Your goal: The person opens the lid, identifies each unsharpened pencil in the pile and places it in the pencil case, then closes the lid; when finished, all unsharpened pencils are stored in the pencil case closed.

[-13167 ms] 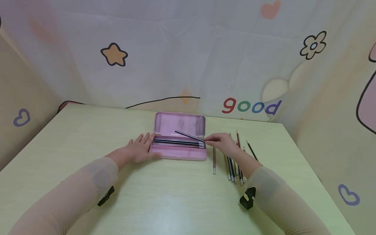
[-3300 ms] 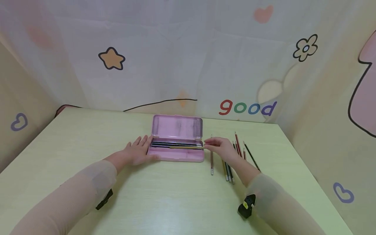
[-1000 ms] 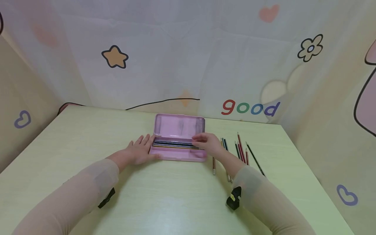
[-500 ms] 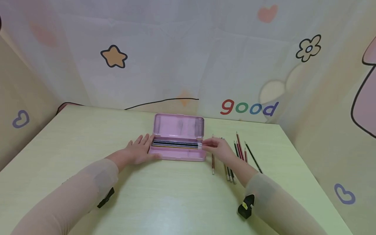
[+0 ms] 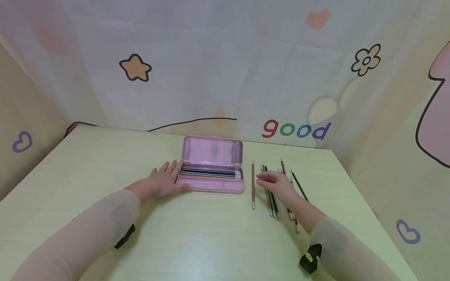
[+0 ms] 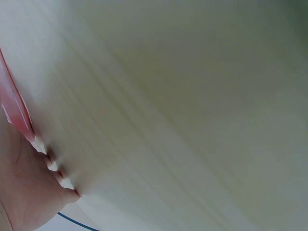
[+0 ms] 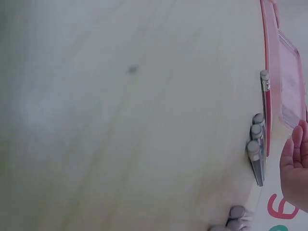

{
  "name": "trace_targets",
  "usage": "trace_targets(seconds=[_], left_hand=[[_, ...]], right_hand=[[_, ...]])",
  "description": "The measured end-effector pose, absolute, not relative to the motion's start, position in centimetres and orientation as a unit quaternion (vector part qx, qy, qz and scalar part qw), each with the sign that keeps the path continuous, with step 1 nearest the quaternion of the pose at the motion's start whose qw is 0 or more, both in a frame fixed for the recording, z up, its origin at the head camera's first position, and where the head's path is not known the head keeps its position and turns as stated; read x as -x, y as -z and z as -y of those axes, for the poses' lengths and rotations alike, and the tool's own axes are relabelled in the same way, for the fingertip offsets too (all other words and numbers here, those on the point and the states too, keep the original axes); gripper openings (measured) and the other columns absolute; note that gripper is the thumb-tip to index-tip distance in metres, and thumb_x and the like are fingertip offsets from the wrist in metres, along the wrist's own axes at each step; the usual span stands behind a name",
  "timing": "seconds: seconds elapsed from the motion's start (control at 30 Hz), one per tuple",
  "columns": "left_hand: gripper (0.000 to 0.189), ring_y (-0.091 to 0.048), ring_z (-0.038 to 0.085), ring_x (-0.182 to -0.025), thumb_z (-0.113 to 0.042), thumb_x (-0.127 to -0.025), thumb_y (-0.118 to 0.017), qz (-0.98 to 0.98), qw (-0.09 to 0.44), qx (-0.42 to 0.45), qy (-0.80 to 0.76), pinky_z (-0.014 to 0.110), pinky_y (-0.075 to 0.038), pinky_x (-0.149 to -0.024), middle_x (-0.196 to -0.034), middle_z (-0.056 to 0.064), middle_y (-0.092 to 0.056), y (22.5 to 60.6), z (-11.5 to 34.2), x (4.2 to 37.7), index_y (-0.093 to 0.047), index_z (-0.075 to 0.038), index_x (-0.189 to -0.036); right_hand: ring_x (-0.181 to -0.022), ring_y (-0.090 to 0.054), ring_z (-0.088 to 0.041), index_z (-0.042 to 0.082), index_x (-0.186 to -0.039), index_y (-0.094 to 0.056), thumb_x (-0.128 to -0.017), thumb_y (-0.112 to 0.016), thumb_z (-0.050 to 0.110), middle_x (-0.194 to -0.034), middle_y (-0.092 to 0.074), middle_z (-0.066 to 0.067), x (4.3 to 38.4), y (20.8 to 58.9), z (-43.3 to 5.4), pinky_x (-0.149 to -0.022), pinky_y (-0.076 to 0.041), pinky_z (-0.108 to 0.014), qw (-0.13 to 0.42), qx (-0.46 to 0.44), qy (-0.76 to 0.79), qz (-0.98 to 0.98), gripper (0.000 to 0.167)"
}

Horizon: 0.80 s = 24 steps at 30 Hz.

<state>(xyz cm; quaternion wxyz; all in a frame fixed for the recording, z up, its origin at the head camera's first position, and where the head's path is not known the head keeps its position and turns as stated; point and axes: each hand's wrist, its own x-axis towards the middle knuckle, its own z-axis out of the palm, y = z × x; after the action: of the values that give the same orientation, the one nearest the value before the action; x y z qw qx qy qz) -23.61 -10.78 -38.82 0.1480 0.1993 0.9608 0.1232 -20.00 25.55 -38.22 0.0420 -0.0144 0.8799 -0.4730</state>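
Observation:
A pink pencil case [image 5: 211,185] lies open on the table, its lid [image 5: 212,150] tipped back. Several pencils [image 5: 211,171] rest side by side in its rear compartment. My left hand [image 5: 163,182] lies with spread fingers against the case's left end; the left wrist view shows that hand [image 6: 36,187] beside the pink edge [image 6: 17,106]. My right hand [image 5: 279,187] hovers above the loose pencils right of the case, fingers apart from the thumb and holding nothing. Under it lies a small bunch of dark and yellow pencils [image 5: 272,205]. Between hand and case lies a single red pencil [image 5: 253,187].
Further right are more red and dark pencils [image 5: 291,214], partly hidden by the right hand and forearm. A dark pencil [image 5: 299,183] lies slanted beyond them. The pale table [image 5: 197,238] meets a printed cloth backdrop [image 5: 197,78] at its back edge.
A yellow pencil held by my right hand about three seconds ago now lies in the case. The right hand has let go and drawn back rightward over the loose pencils. The left hand stays put.

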Motion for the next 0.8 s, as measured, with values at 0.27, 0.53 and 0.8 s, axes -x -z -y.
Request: trace_targets(seconds=[0.27,0.53,0.8], left_hand=[[0.1,-0.002,0.044,-0.138,-0.071,-0.086,-0.036,-0.961,0.145,-0.2,-0.121,0.065,-0.005,-0.104,-0.153,0.023,-0.004,39.0,10.8,23.6,-0.002,-0.002,-0.149],[0.101,-0.002,0.044,-0.138,-0.072,-0.085,-0.036,-0.962,0.141,-0.201,-0.121,0.066,-0.005,-0.104,-0.153,0.023,-0.004,39.0,10.7,23.7,-0.001,-0.002,-0.149],[0.099,-0.002,0.045,-0.138,-0.07,-0.086,-0.037,-0.961,0.144,-0.201,-0.123,0.065,-0.006,-0.104,-0.153,0.024,-0.004,38.8,10.7,23.5,-0.002,-0.001,-0.149]], right_hand=[[-0.097,-0.057,-0.021,0.004,-0.116,-0.062,-0.088,-0.065,0.026,-0.109,-0.063,-0.008,19.1,38.3,-26.8,-0.086,-0.047,-0.033,0.037,0.01,0.466,-0.884,0.036],[-0.097,-0.056,-0.021,0.005,-0.114,-0.064,-0.088,-0.065,0.027,-0.108,-0.064,-0.007,18.0,38.5,-28.0,-0.081,-0.047,-0.028,0.026,-0.014,0.458,-0.889,0.034],[-0.096,-0.057,-0.02,0.002,-0.115,-0.063,-0.088,-0.066,0.024,-0.107,-0.064,-0.009,17.5,39.0,-28.8,-0.078,-0.047,-0.022,0.01,-0.029,0.459,-0.888,0.035]])
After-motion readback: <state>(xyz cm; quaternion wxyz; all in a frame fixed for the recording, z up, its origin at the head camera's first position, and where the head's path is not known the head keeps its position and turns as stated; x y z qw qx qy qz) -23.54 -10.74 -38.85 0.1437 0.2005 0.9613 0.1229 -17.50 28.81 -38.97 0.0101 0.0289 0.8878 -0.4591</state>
